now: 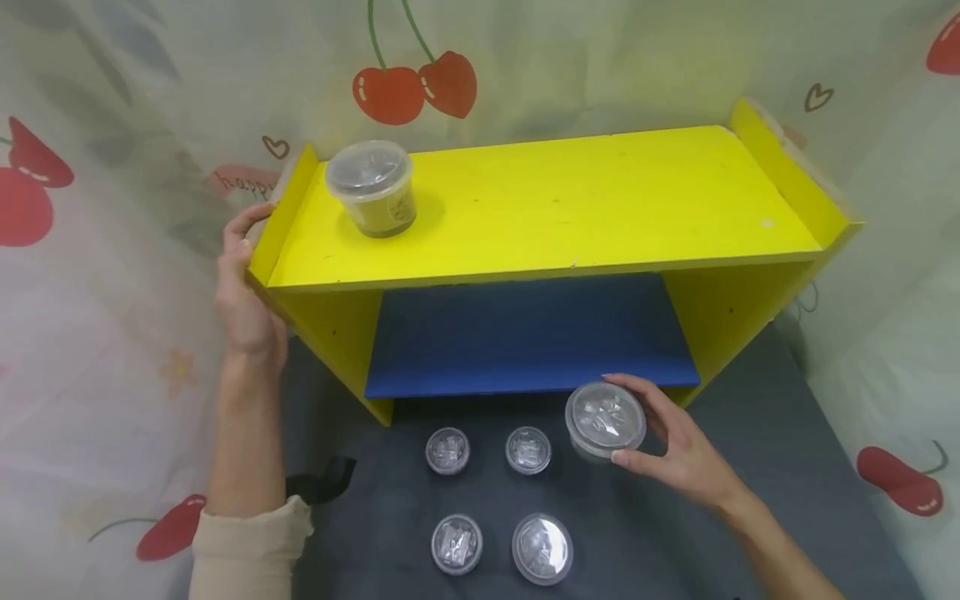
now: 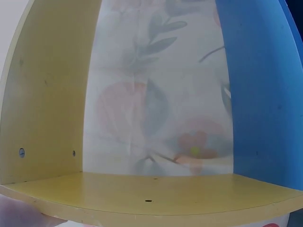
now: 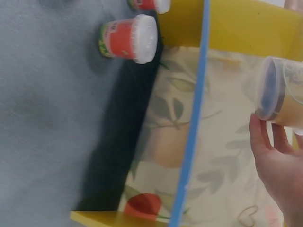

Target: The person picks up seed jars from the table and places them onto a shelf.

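My right hand grips a clear plastic tub with a translucent lid, fingers and thumb around its side. It holds this tub in front of the blue lower shelf board. In the right wrist view, that hand has its fingertips on the tub, which is cut off by the frame edge. At the far left, my left hand grips the left side panel of the yellow shelf unit; some fingers are hidden behind it. Only a sliver of this hand appears in the left wrist view.
A larger lidded tub stands on the yellow top board's left end. Several small lidded tubs, one of them near the unit, stand on the dark grey surface. A black strap lies near the left forearm. Fruit-patterned curtain surrounds everything.
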Demonstrator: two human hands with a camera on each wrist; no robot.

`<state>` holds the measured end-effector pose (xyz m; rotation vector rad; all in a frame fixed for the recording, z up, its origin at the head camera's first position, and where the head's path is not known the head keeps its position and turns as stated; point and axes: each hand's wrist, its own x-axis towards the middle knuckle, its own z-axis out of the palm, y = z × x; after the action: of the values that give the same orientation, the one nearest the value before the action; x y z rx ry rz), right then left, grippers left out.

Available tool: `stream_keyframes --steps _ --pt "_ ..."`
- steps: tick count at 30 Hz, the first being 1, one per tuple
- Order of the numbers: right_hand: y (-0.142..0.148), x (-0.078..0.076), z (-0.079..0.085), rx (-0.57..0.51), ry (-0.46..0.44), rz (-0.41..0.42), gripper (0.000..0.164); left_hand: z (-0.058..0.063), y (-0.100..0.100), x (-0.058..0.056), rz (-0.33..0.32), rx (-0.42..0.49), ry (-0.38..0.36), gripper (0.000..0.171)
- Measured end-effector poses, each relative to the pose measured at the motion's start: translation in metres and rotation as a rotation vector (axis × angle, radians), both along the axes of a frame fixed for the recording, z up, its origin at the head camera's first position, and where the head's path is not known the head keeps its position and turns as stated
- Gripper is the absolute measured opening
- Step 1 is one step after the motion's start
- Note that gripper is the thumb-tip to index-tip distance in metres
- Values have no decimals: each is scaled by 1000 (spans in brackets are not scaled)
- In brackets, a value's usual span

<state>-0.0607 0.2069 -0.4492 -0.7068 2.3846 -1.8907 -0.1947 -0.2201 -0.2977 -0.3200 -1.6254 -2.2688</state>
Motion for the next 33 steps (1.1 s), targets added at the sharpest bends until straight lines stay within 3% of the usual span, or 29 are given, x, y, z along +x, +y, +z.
stream_keyframes --steps 8,19,33 --pt "-5 -4 26 -15 0 30 86 1 1 0 12 -4 4 42" --pt "-5 -11 46 -141 27 8 83 0 0 0 14 -10 8 42" --pt "-15 -19 93 -86 77 31 79 1 -1 1 4 -11 -7 42"
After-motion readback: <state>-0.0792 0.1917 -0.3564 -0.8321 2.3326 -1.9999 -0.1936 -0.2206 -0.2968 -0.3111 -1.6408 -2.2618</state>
